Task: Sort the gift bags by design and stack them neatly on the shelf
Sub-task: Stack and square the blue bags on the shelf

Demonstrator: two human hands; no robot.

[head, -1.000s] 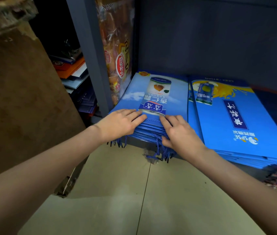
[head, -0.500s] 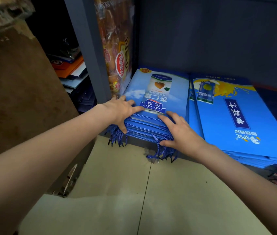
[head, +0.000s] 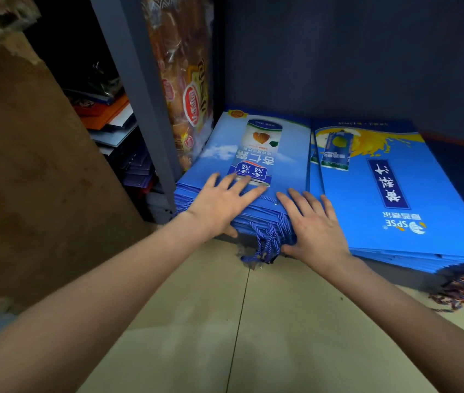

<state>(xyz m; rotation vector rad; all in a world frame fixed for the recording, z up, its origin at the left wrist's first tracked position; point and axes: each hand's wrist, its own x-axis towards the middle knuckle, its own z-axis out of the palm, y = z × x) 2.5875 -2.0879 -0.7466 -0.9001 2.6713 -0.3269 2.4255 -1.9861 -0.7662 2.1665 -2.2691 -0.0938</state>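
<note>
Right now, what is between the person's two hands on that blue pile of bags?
In the head view, between the left hand and right hand lies the front edge of the left bag stack, with its bunched blue rope handles hanging down.

The low dark shelf (head: 457,154) carries two flat stacks of blue gift bags side by side, the left stack (head: 290,154) and the right stack (head: 423,194) touching

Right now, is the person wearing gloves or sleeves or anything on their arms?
No. The left hand and right hand are both bare, with no gloves, rings or watch showing. Both forearms are bare too, right to the picture's edge, so no sleeves are in view.
</note>
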